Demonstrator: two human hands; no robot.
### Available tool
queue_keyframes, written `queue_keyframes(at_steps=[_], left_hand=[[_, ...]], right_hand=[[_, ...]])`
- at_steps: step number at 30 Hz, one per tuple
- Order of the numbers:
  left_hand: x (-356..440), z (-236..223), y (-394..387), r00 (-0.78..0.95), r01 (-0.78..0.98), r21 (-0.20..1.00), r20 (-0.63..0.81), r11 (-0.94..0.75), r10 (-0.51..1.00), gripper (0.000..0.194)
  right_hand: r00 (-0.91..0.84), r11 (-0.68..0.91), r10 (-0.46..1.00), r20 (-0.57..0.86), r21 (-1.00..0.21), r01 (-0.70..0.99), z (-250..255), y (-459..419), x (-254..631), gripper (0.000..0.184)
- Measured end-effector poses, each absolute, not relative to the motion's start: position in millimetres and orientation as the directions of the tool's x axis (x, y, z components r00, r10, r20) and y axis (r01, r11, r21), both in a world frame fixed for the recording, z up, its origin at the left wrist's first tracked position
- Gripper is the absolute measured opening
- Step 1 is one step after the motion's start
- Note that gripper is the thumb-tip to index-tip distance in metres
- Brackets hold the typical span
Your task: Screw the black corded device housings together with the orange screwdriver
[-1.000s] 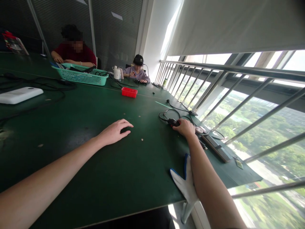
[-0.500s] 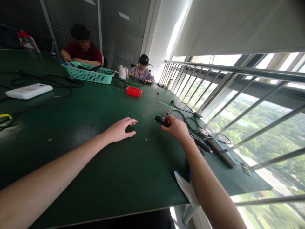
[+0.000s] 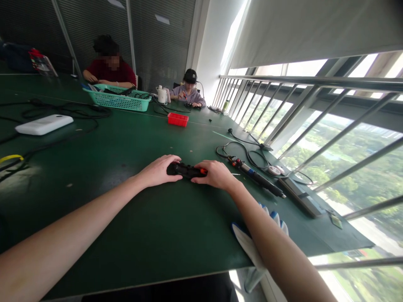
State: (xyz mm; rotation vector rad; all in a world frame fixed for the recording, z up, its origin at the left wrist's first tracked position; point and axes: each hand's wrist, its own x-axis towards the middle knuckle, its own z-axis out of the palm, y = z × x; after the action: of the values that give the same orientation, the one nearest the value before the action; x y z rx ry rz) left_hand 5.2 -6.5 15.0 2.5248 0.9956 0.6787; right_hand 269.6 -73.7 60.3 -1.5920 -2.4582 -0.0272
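Low over the green table (image 3: 176, 235), both hands grip a black elongated device with an orange part (image 3: 187, 170). My left hand (image 3: 159, 170) closes around its left end, thumb in front and fingers behind. At the right end, beside the orange part, my right hand (image 3: 215, 174) pinches it the same way. The fingers hide both ends, so its exact kind is unclear. To the right of my right hand lies a black electric screwdriver (image 3: 260, 178) with a cable. A white glove with blue edging (image 3: 245, 241) lies partly under my right forearm.
Further back stand a red bin (image 3: 178, 119) and a turquoise basket (image 3: 121, 100) holding dark items. A white box-shaped device (image 3: 45, 124) and black cables (image 3: 63, 110) lie left. Two people sit across the table. A metal railing (image 3: 302, 79) runs along the right.
My right hand has carried the black device left and toward me, to my left hand. My left hand has closed on its other end. The screwdriver now shows fully.
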Motion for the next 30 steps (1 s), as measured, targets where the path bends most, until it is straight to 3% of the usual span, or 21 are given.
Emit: queue_keyframes(at_steps=[3,9,11,12,16,24,30], left_hand=[[5.7,20.1,-11.7,0.648,0.581,0.438,0.260,-0.686,0.716,0.071],[18.6,29.4,-34.5,0.833,0.482,0.310,0.128,-0.819,0.539,0.068],[22.4,28.4,-38.0,0.845,0.472,0.311,0.105,-0.825,0.524,0.067],[23.4,27.1,-38.5,0.836,0.489,0.320,0.096,-0.812,0.541,0.068],[23.5,20.3,-34.9,0.772,0.531,0.396,0.140,-0.749,0.620,0.061],[9.8,22.6,-17.5,0.720,0.530,0.463,0.196,-0.710,0.665,0.046],[-4.0,25.2,-8.9,0.640,0.637,0.465,0.126,-0.615,0.758,0.067]], right_hand=[[-0.346,0.392,0.903,0.253,-0.162,0.905,61.5,-70.4,283.8,0.054],[-0.027,0.051,0.980,0.199,-0.118,0.992,54.9,-55.3,326.9,0.056],[0.043,-0.012,0.978,0.203,-0.150,0.989,55.6,-52.3,349.6,0.047],[0.157,-0.117,0.956,0.247,-0.167,0.979,56.6,-51.9,362.1,0.042],[0.416,-0.382,0.855,0.309,-0.167,0.909,56.4,-55.5,405.7,0.039],[0.490,-0.462,0.835,0.251,-0.164,0.872,38.2,-49.2,418.8,0.028],[0.495,-0.475,0.827,0.268,-0.140,0.869,37.2,-43.4,411.0,0.029]])
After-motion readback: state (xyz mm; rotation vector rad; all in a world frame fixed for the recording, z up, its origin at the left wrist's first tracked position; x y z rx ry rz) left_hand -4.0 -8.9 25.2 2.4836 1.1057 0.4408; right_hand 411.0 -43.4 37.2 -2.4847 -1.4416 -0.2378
